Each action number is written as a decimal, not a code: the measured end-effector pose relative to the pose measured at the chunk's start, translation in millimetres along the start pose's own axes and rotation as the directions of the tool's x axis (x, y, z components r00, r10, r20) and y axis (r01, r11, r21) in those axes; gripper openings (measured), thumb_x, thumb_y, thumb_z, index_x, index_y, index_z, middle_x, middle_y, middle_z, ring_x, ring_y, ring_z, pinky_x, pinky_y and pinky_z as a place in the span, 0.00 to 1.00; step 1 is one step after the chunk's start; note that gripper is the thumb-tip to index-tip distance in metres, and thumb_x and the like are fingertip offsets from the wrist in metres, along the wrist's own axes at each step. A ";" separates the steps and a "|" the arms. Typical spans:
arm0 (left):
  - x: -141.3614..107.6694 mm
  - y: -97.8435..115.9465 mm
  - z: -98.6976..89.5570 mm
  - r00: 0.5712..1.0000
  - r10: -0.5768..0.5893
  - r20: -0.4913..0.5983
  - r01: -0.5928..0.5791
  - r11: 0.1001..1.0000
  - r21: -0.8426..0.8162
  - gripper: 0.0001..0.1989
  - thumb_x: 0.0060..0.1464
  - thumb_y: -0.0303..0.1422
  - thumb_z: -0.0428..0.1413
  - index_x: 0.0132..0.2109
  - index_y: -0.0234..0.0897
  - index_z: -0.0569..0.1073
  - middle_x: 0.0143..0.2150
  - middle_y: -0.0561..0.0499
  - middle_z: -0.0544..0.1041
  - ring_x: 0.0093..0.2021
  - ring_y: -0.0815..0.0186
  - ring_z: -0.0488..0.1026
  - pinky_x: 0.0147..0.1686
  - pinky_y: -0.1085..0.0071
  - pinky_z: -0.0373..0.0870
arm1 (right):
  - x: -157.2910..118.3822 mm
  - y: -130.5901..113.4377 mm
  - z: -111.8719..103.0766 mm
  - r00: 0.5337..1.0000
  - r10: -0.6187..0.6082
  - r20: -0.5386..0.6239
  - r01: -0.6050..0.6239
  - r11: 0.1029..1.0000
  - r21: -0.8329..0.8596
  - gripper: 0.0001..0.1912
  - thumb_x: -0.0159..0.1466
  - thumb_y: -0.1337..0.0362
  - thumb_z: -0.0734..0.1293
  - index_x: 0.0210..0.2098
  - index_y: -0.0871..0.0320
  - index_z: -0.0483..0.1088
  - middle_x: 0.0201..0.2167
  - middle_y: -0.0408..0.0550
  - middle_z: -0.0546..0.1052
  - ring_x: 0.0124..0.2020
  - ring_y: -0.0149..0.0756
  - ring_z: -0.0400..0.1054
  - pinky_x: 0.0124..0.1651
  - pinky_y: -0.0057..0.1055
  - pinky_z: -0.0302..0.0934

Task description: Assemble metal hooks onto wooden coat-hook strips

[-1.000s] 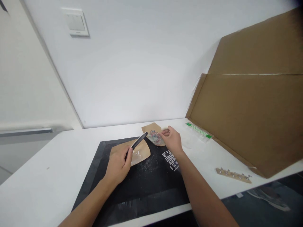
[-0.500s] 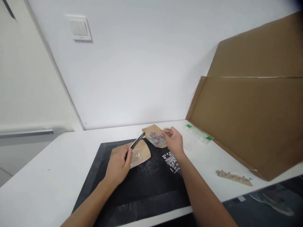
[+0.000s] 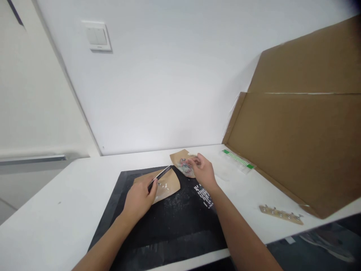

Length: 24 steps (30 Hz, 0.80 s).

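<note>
My left hand grips a slim black tool, which points up and right over a brown paper piece with small white bits on it. My right hand is closed, fingers pinched, over a second brown paper piece that bears a heap of small coloured and clear bits. A pale object shows at its fingers; what the fingertips pinch is too small to make out. Rows of small white pieces lie on the black mat, partly behind my right wrist.
A large cardboard sheet stands at the right. Before it lie a clear case with a green-edged label and a brown strip with metal screws. The white table meets the wall behind.
My right hand has moved slightly left, over the coloured bits. The black tool in my left hand has tilted lower, its tip now nearer the paper.
</note>
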<state>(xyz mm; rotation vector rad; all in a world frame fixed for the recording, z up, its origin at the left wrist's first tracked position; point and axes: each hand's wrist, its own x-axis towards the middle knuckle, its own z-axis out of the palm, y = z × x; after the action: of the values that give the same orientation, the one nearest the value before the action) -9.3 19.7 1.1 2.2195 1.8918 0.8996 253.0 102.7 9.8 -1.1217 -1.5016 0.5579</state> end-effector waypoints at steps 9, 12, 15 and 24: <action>3.0 -12.9 5.2 0.989 0.084 -0.120 -0.084 0.996 0.004 0.20 0.72 0.43 0.47 0.50 0.42 0.83 0.43 0.44 0.81 0.46 0.54 0.77 0.49 0.59 0.73 | -10.8 -13.5 5.3 0.987 0.061 0.151 -0.081 0.988 0.130 0.15 0.75 0.47 0.56 0.40 0.50 0.58 0.48 0.54 0.85 0.41 0.46 0.83 0.35 0.39 0.76; 3.4 -14.8 4.7 0.971 0.111 -0.214 -0.116 0.993 -0.010 0.20 0.72 0.44 0.49 0.49 0.42 0.84 0.43 0.44 0.81 0.45 0.55 0.76 0.49 0.59 0.72 | -17.1 -18.8 9.8 0.978 0.043 0.205 -0.083 0.978 0.191 0.16 0.75 0.44 0.57 0.43 0.49 0.60 0.51 0.53 0.84 0.47 0.46 0.83 0.50 0.45 0.75; 3.2 -14.8 3.7 0.948 0.155 -0.277 -0.172 0.984 -0.037 0.19 0.72 0.43 0.50 0.44 0.42 0.84 0.42 0.46 0.83 0.44 0.56 0.76 0.48 0.60 0.72 | -23.8 -24.2 14.0 0.953 0.052 0.297 -0.136 0.953 0.270 0.20 0.75 0.41 0.57 0.47 0.49 0.64 0.54 0.52 0.83 0.52 0.47 0.81 0.61 0.49 0.69; 0.0 -7.6 2.6 0.947 0.229 -0.224 -0.255 0.962 -0.096 0.19 0.70 0.45 0.53 0.37 0.44 0.84 0.35 0.52 0.86 0.37 0.59 0.80 0.42 0.62 0.74 | -28.9 -46.4 3.5 0.963 -0.068 0.260 -0.027 0.938 0.345 0.27 0.75 0.40 0.56 0.59 0.49 0.71 0.62 0.51 0.77 0.65 0.48 0.70 0.71 0.51 0.59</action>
<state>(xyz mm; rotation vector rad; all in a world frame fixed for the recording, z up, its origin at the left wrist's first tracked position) -14.7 22.2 -4.3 2.3994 1.6055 1.3009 231.7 58.2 33.5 -0.7762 -1.5655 0.9511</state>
